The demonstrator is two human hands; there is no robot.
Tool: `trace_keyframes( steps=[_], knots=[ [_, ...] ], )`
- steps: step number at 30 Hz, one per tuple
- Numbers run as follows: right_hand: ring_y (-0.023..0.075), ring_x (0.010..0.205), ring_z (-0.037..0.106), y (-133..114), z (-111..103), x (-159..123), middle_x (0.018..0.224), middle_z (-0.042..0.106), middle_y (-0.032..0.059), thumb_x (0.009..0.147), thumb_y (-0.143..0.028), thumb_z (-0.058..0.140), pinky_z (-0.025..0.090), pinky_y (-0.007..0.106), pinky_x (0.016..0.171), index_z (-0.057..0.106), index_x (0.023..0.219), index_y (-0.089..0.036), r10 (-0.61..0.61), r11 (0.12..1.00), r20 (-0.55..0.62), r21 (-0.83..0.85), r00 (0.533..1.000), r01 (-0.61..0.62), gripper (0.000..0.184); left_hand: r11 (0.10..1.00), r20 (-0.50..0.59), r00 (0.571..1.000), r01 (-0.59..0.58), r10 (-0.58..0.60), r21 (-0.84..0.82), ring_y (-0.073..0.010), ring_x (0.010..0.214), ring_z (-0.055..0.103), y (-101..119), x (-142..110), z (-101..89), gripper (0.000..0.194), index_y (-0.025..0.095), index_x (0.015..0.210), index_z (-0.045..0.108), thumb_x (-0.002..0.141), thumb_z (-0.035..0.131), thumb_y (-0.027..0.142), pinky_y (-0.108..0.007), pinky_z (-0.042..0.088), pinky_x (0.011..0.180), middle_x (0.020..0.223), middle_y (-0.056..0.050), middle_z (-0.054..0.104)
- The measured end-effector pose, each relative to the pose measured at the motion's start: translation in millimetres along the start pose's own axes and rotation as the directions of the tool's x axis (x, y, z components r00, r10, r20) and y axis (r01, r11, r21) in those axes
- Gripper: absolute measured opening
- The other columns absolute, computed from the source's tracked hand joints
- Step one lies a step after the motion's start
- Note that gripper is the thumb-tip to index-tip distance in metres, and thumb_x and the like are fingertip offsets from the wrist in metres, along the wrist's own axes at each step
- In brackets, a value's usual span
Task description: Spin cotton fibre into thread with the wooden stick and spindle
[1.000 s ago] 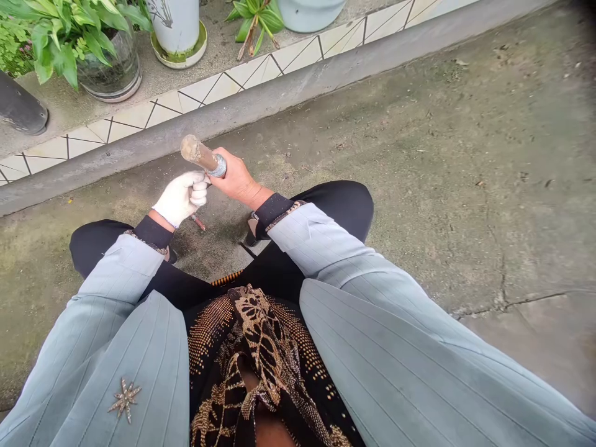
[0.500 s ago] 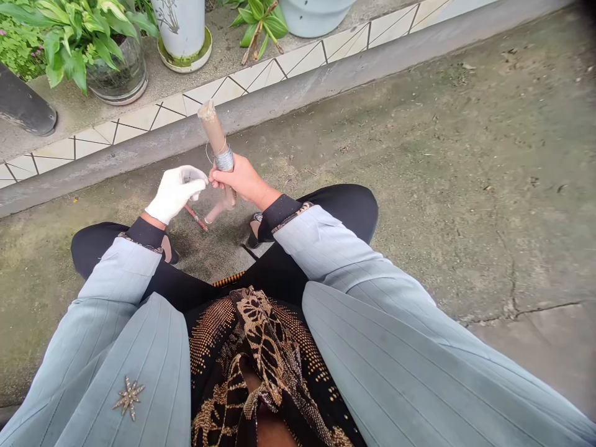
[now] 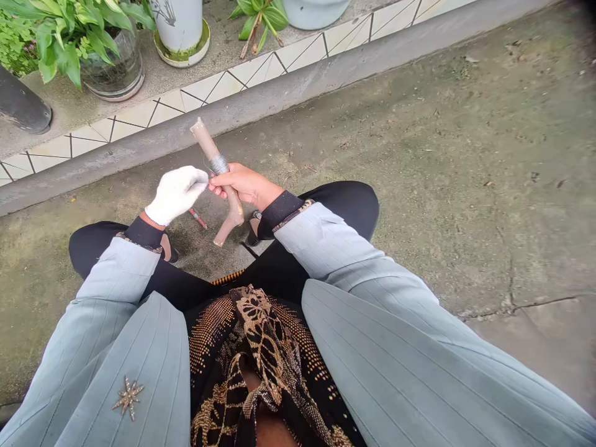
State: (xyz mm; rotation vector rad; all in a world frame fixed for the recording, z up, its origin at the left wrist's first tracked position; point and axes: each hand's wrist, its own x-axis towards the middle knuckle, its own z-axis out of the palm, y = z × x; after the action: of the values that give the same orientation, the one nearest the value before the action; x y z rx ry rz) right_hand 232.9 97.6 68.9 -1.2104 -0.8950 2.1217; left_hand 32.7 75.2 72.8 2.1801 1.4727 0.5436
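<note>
My right hand (image 3: 242, 183), bare, is wrapped round a forked wooden stick (image 3: 229, 228) near its middle. The stick tilts, its cut top end pointing up and left and its bent lower end hanging below my fingers. Just above that grip, thin silvery wire (image 3: 218, 164) is wound round the wood in several turns. A loose strand runs from the coil to my left hand (image 3: 179, 192), which wears a white glove. Its thumb and finger are pinched together on the strand, close to my right fingertips. Below the glove lies a thin reddish handle-like thing (image 3: 198, 218), partly hidden.
A tiled ledge (image 3: 205, 93) crosses the far side. On it stand a glass pot (image 3: 116, 71) with a leafy plant, a white pot (image 3: 179, 25) on a saucer and a pale pot (image 3: 316, 12). A dark pipe (image 3: 23, 105) is at left. Concrete ground (image 3: 442, 174) spreads right.
The stick has tipped, its top moving left and down, and its bent lower end now shows more clearly. My left hand stays beside the right, its fingers pinched closer together.
</note>
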Motion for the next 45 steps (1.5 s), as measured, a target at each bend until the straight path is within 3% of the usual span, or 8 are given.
trace_keyframes(
  steps=[9,16,21,26,32,37,41,45],
  knots=[
    [0.0080,0.058,0.057,5.5,-0.6,1.7,0.066,0.063,-0.0019,0.076,0.004,0.072,0.046,0.016,0.052,0.057,0.087,-0.016,-0.037,0.999,0.038,0.004,0.999,0.036,0.027,0.988,0.037,0.997,-0.078,0.074,0.131,-0.0295,0.100,0.072,-4.6,-1.3,2.2,0.020,0.023,0.096,0.080,0.089,0.061,0.028,-0.039,0.051,0.092,0.098,-0.009,0.078],
    [0.0146,0.083,0.059,17.2,-0.7,15.2,0.086,0.061,-0.0011,0.083,-0.015,0.075,0.057,0.029,0.084,0.052,0.093,-0.021,-0.479,0.781,-0.043,-0.478,0.877,0.403,0.026,0.952,-0.055,0.978,0.182,-0.201,-0.248,-0.0246,0.087,0.072,13.4,1.1,4.6,0.005,0.020,0.082,0.073,0.080,0.070,0.022,-0.034,0.053,0.084,0.082,-0.006,0.075],
    [0.0179,0.093,0.063,22.4,-5.8,21.1,0.093,0.060,0.0001,0.088,-0.021,0.069,0.059,0.033,0.088,0.050,0.097,-0.022,-0.619,0.600,-0.012,-0.652,0.786,0.463,0.022,0.491,0.156,0.904,0.354,-0.399,-0.796,-0.0099,0.045,0.047,26.3,1.1,11.0,0.017,0.019,0.068,0.061,0.073,0.077,0.020,-0.025,0.037,0.050,0.052,0.002,0.055],
    [0.0178,0.088,0.066,29.5,-15.4,25.6,0.091,0.056,-0.0007,0.092,-0.033,0.069,0.060,0.033,0.083,0.050,0.102,-0.023,-0.683,0.464,0.112,-0.696,0.721,0.548,0.024,0.038,0.456,0.829,0.493,-0.324,-0.869,-0.0035,0.039,0.031,32.9,2.4,9.2,0.026,0.019,0.061,0.049,0.075,0.069,0.012,-0.017,0.025,0.041,0.048,0.007,0.039],
    [0.0199,0.089,0.064,29.1,-20.3,28.3,0.092,0.061,0.0008,0.091,-0.031,0.067,0.059,0.036,0.084,0.050,0.103,-0.023,-0.705,0.397,0.148,-0.728,0.693,0.559,0.022,-0.160,0.627,0.720,0.610,-0.297,-0.776,-0.0018,0.036,0.021,35.8,6.0,7.6,0.029,0.020,0.061,0.041,0.081,0.059,0.011,-0.016,0.020,0.038,0.051,0.010,0.026],
    [0.0202,0.089,0.064,25.8,-19.4,29.2,0.092,0.062,-0.0002,0.086,-0.026,0.067,0.059,0.039,0.089,0.051,0.103,-0.023,-0.697,0.434,0.112,-0.720,0.708,0.541,0.023,0.015,0.490,0.793,0.530,-0.363,-0.848,-0.0037,0.038,0.026,32.1,4.7,15.5,0.015,0.018,0.066,0.054,0.078,0.063,0.017,-0.019,0.022,0.039,0.050,0.008,0.036],
    [0.0195,0.090,0.062,24.5,-21.6,39.9,0.091,0.062,-0.0001,0.085,-0.023,0.066,0.059,0.042,0.094,0.051,0.098,-0.022,-0.683,0.512,0.025,-0.697,0.730,0.502,0.021,0.546,0.117,0.905,0.345,-0.408,-0.763,-0.0087,0.048,0.047,23.4,0.7,19.4,0.013,0.018,0.087,0.067,0.075,0.072,0.019,-0.022,0.038,0.050,0.063,0.004,0.058],
    [0.0189,0.084,0.061,23.3,-25.2,44.8,0.082,0.059,-0.0011,0.082,-0.023,0.070,0.061,0.040,0.087,0.053,0.093,-0.022,-0.628,0.620,-0.029,-0.623,0.778,0.477,0.021,0.974,-0.141,0.973,0.160,-0.183,-0.158,-0.0189,0.085,0.071,9.1,-2.8,16.3,0.029,0.021,0.113,0.073,0.085,0.068,0.018,-0.031,0.054,0.081,0.095,-0.004,0.074]
  ],
)
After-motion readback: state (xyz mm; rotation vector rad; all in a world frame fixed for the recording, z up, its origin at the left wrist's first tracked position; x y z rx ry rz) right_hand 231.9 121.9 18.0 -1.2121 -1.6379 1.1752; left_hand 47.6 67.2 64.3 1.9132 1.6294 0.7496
